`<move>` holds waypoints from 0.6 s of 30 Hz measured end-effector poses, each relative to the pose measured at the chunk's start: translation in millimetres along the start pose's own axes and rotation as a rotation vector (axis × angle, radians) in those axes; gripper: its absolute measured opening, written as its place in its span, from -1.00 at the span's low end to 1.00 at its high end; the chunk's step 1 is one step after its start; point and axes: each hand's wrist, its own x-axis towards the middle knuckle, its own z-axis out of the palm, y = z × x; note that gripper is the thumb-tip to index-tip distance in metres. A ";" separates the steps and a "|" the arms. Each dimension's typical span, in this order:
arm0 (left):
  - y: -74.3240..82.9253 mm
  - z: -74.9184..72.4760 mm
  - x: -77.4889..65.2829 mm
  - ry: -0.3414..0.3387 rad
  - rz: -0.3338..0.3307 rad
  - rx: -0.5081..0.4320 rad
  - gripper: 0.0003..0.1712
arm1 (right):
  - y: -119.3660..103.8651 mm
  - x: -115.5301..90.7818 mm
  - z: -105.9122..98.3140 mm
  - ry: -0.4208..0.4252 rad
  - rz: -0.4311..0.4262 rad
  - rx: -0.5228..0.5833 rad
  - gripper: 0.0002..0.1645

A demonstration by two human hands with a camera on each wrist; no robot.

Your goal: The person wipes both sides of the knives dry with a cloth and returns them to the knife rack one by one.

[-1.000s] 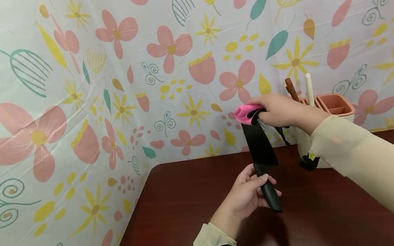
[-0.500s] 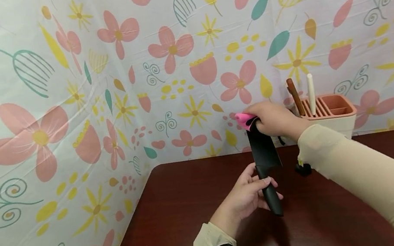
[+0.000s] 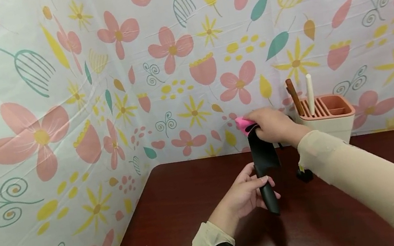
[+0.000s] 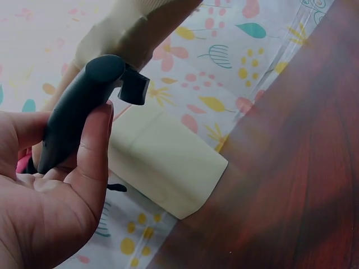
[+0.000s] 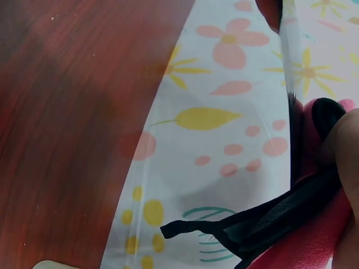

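Note:
A black kitchen knife [image 3: 264,153] with a broad blade is held up over the table, its handle toward the person. My left hand [image 3: 247,193] grips the black handle [image 4: 78,112], thumb along its near side. At the far end of the blade my right hand [image 3: 273,125] pinches a pink cloth [image 3: 243,123] with black trim against the knife. That cloth [image 5: 305,241] and its dangling black strap also show in the right wrist view. The blade's tip lies hidden under cloth and fingers.
Behind the right forearm stands a cream knife block [image 3: 334,127] with an orange slotted top. A brown handle [image 3: 294,97] and a white handle [image 3: 310,94] stick up from it. The dark red table [image 3: 191,203] meets a flower-printed curtain [image 3: 181,99] at the back.
My right hand has moved down a little with the cloth, along the blade toward the handle. The right forearm has lowered, showing more of the knife block. My left hand has stayed nearly still.

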 end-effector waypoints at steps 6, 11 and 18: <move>2.4 -0.7 -0.9 0.001 -0.006 0.005 -0.47 | -5.8 -5.5 0.7 -0.036 0.000 -0.001 -0.40; 3.5 -2.2 -1.1 0.001 -0.007 -0.002 -0.46 | -12.5 -12.6 1.1 -0.042 0.002 -0.008 -0.38; 6.0 -3.8 -1.7 0.023 -0.012 -0.013 -0.46 | -27.3 -27.5 2.9 -0.035 -0.054 -0.047 -0.37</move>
